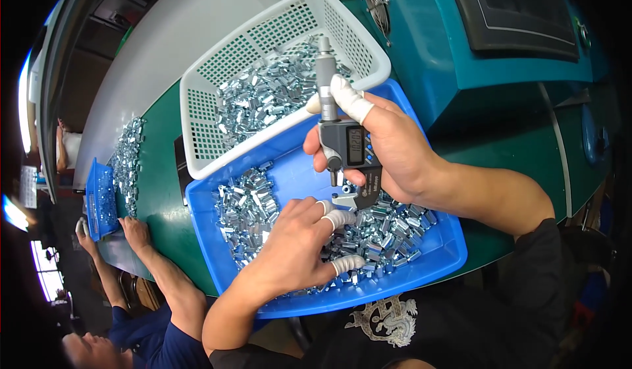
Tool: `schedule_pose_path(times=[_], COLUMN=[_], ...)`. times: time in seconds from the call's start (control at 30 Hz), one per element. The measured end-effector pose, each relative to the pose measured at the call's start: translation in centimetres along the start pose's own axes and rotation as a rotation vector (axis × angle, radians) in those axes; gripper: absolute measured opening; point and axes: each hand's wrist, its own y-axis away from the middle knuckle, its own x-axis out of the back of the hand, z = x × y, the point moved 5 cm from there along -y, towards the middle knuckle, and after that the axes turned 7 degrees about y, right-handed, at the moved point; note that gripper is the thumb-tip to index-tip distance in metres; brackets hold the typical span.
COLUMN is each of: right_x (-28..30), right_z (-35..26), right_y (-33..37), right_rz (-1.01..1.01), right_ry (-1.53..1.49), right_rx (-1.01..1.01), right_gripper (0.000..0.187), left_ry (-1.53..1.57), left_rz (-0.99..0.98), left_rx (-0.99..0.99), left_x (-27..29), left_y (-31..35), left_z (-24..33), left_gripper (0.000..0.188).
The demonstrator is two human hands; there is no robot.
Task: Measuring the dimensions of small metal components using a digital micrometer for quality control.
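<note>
Currently the right hand [395, 148] grips a digital micrometer [342, 138] upright, thumb on its barrel, above the blue tray [434, 263]. At its six o'clock, the left hand's [296, 244] taped fingertips [339, 219] pinch at a small metal part by the anvil. Judging by the heaps, much remains: zinc-plated nuts [247, 211] fill the tray, more lie in the white basket [217, 132] at eleven o'clock. No labels are legible; a teal machine [461, 53] stands at one o'clock.
</note>
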Motion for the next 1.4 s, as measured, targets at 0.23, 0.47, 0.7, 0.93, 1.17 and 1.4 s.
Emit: schedule_pose_path(times=[0.23, 0.47, 0.7, 0.93, 1.17, 1.4], right_x=[-0.1, 0.0, 0.5, 0.0, -0.8, -0.6], right_z=[0.1, 0.2, -0.4, -0.9, -3.0, -4.7], right_y=[-0.3, -0.3, -0.4, 0.5, 2.1, 2.7], right_rz=[-0.021, 0.009, 0.078, 0.08, 0.042, -0.029], right_ry=[0.02, -0.045, -0.051, -0.027, -0.068, -0.126], right_rx=[0.023, 0.077, 0.157, 0.145, 0.209, 0.288], right_gripper=[0.045, 0.037, 0.036, 0.038, 0.037, 0.038], left_ry=[0.011, -0.137, 0.0, -0.109, -0.317, -0.607], left_rz=[0.055, 0.235, -0.086, -0.427, -0.338, -0.196], left_rx=[0.039, -0.007, -0.314, -0.335, -0.369, -0.14], left_x=[-0.6, 1.1, -3.4, -5.5, -5.5, -0.1], left_y=[0.2, -0.1, -0.5, -2.5, -2.0, -0.8], left_z=[-1.7, -1.0, 3.5, 4.3, 2.8, -1.9], left_gripper=[0.027, 0.033, 0.029, 0.038, 0.04, 0.043])
